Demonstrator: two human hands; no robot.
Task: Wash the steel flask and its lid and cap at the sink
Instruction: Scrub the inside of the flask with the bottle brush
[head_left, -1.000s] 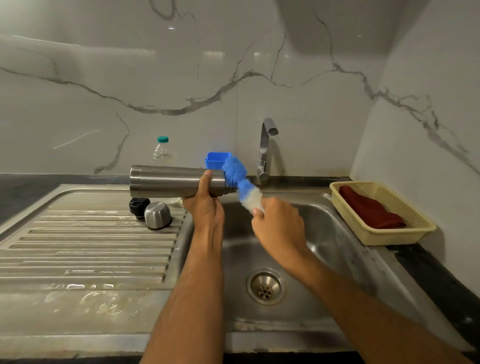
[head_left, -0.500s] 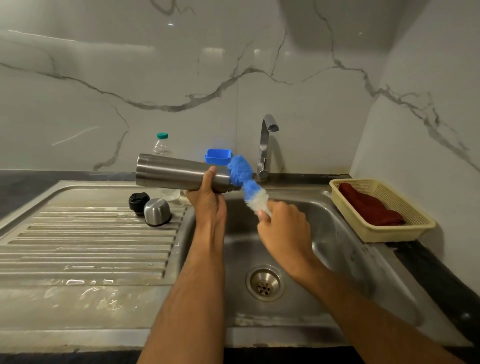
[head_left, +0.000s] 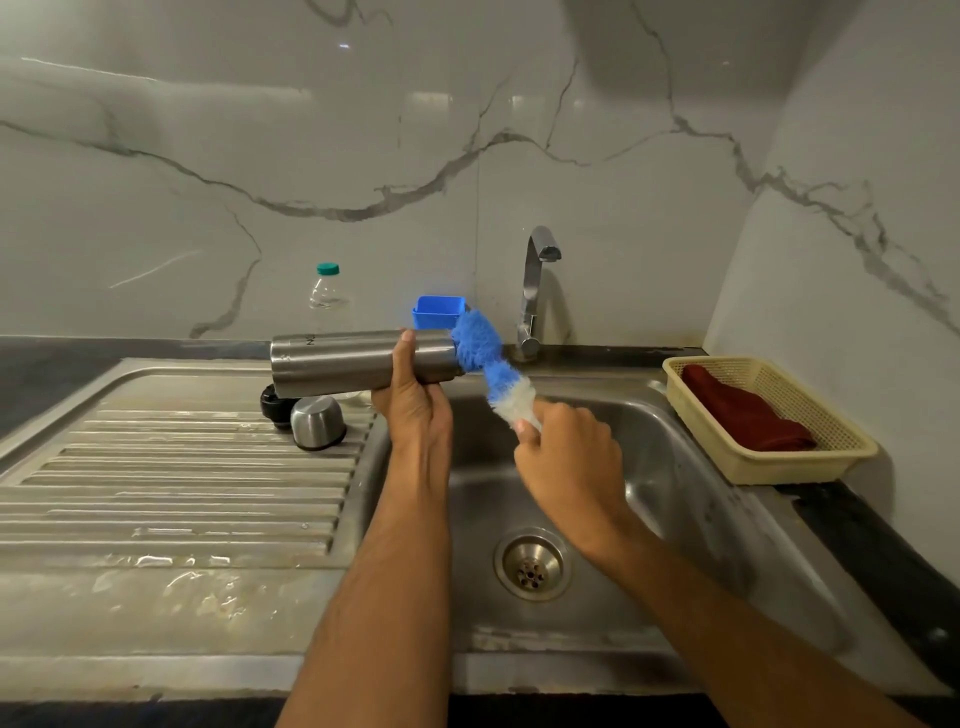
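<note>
Head view: left hand (head_left: 413, 410) grips flask (head_left: 358, 361) sideways.

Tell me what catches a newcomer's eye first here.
The steel flask, held sideways over the sink's left edge by the left hand, with a bright blue brush at its mouth, gripped by the right hand. Next, the red cloth in the cream basket at right.

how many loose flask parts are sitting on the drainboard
2: a black lid and a steel cap, side by side on the drainboard under the held flask. More may hide behind it.
</note>
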